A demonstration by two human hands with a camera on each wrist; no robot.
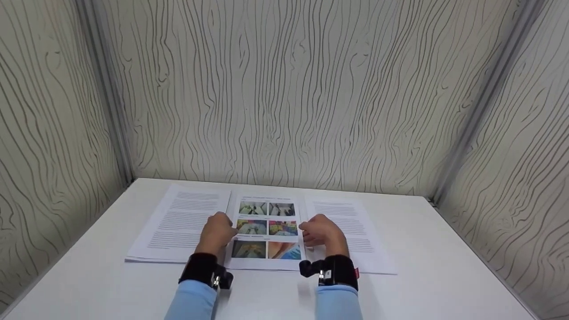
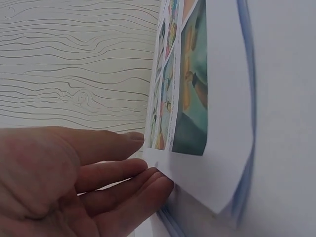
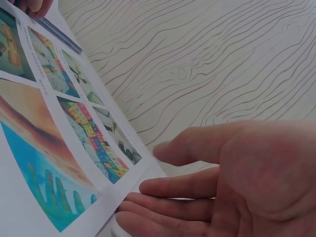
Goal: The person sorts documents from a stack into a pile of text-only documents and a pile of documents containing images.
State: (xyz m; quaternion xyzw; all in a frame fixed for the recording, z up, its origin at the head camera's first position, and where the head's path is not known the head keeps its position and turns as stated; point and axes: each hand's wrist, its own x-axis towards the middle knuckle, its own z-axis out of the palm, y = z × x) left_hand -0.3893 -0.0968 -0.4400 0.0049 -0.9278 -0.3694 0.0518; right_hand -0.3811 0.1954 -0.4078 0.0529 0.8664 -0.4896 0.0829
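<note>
Paper, white with six colour photographs (image 1: 267, 238), lies on the white tabletop (image 1: 266, 295) between a white stack of text pages (image 1: 178, 222) and a second stack (image 1: 355, 229). My left hand (image 1: 217, 231) and right hand (image 1: 323, 231) meet its side edges, grip loose, thumbs parted from fairly straight fingers.

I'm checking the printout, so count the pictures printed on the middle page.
6 on the middle page: top-left picture, top-right picture, middle-left picture, middle-right picture, bottom-left picture, bottom-right picture. Any on sheets beneath would be hidden.
</note>
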